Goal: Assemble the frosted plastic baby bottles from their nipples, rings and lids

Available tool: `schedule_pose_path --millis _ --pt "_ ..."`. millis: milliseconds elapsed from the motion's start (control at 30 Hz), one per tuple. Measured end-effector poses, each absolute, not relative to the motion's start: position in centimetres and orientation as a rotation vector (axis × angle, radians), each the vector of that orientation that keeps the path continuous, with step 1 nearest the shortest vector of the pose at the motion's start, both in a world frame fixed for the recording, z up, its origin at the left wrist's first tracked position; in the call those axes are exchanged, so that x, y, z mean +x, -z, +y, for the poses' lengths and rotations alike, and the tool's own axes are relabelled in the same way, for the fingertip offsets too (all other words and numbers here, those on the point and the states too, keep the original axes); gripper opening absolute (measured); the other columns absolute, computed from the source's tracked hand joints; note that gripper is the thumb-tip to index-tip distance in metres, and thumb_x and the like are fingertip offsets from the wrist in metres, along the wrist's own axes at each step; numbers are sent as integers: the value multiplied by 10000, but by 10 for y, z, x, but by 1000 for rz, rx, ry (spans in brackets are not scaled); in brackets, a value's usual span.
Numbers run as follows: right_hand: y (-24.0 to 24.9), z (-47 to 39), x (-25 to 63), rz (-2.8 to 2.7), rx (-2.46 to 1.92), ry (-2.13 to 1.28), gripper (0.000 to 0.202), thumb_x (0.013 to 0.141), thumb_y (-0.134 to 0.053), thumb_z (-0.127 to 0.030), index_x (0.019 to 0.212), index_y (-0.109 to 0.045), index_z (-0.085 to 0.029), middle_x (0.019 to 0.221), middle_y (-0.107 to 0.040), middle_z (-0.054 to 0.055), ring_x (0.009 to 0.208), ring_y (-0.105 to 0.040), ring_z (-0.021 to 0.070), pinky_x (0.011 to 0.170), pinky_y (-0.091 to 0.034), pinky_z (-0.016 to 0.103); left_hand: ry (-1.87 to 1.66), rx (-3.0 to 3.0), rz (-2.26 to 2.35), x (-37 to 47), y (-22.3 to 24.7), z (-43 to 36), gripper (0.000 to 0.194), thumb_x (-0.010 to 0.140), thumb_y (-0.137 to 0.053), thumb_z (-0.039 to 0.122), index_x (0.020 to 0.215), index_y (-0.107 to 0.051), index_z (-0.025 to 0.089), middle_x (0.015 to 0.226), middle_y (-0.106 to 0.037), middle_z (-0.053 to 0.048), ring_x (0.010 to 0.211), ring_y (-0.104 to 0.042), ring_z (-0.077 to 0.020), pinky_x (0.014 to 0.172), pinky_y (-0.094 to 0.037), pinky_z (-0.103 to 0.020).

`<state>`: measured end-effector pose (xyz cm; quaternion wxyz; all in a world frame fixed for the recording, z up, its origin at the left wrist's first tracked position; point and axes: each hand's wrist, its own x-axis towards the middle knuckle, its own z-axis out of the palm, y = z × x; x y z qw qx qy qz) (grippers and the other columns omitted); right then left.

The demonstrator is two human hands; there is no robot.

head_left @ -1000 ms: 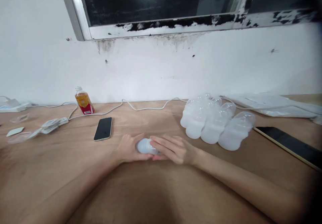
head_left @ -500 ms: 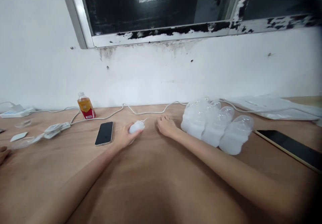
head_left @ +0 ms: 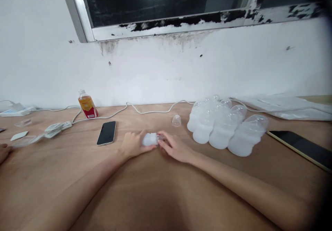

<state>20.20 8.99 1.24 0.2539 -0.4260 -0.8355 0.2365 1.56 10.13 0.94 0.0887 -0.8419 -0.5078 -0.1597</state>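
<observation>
The broad brown plywood table [head_left: 160, 196] fills the lower frame. Right of centre, a cluster of translucent white plastic bottles [head_left: 223, 127] lies bunched within easy reach. A small clear plastic cap [head_left: 176, 121] stands apart, just left of the cluster. At centre, the small frosted white bottle [head_left: 149, 139] lies on the table. The left hand [head_left: 132, 144] curls around it, steadying; the right hand [head_left: 176, 148] pinches its end with fingertips.
</observation>
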Motion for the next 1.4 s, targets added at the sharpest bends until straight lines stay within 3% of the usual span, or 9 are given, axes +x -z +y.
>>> schedule_pose_path --millis 133,233,633,767,1000,1133,1233,1300,1400 --pt "-7 91 206 -2108 -1227 -1034 423 794 -324 -524 844 -508 -146 559 -533 -4 418 -439 66 410 -341 184 281 -2539 -1327 27 -9 95 586 673 -320 693 889 -503 180 821 -643 -73 704 -612 -247 495 -368 -255" --pt "-11 95 206 -2113 -1275 -1216 430 741 -384 -568 707 -488 -152 482 -462 -38 334 -361 41 325 -274 166 237 -2537 -1287 30 -8 94 610 676 -280 707 867 -494 169 806 -641 -81 709 -611 -248 500 -369 -259" --pt "-13 91 203 -2110 -1170 -1173 354 751 -427 -486 774 -539 -151 491 -509 -29 353 -446 58 344 -347 164 154 -2597 -1379 28 -19 100 745 537 -290 803 845 -530 168 684 -646 -93 619 -609 -252 489 -341 -253" --pt "-18 97 204 -2139 -1220 -1059 380 724 -460 -511 829 -552 -157 482 -528 -25 366 -470 68 343 -359 166 348 -2592 -1460 25 -12 97 709 544 -325 788 853 -527 182 681 -645 -60 610 -607 -221 463 -318 -233" --pt "-25 100 207 -2190 -1128 -1499 395 720 -457 -530 729 -490 -137 589 -560 4 389 -483 56 369 -408 174 541 -2557 -1318 26 -2 96 597 606 -381 724 824 -515 184 781 -635 -48 716 -604 -192 519 -349 -227" --pt "-20 92 204 -2195 -1165 -1338 356 739 -461 -491 782 -484 -138 662 -572 16 373 -492 56 360 -370 177 447 -2564 -1299 23 -4 99 584 614 -387 714 825 -512 184 789 -640 -58 721 -605 -205 522 -351 -233" --pt "-18 87 201 -2263 -1186 -1030 314 760 -471 -413 936 -485 -153 742 -592 34 424 -529 82 424 -408 211 446 -2549 -1323 22 -5 100 587 615 -395 708 864 -514 189 786 -643 -61 718 -609 -220 517 -352 -238" --pt "-19 84 200 -2295 -1111 -722 342 755 -500 -338 1055 -460 -178 900 -582 65 624 -585 133 575 -457 265 475 -2524 -1385 21 -5 100 606 608 -402 708 924 -505 201 765 -647 -56 696 -614 -226 510 -351 -240" --pt "-27 76 198 -2329 -975 -422 379 754 -509 -267 1123 -451 -203 1076 -505 84 916 -523 180 776 -422 323 481 -2492 -1496 21 -7 101 634 593 -411 713 963 -500 206 718 -649 -55 664 -616 -233 513 -358 -246"
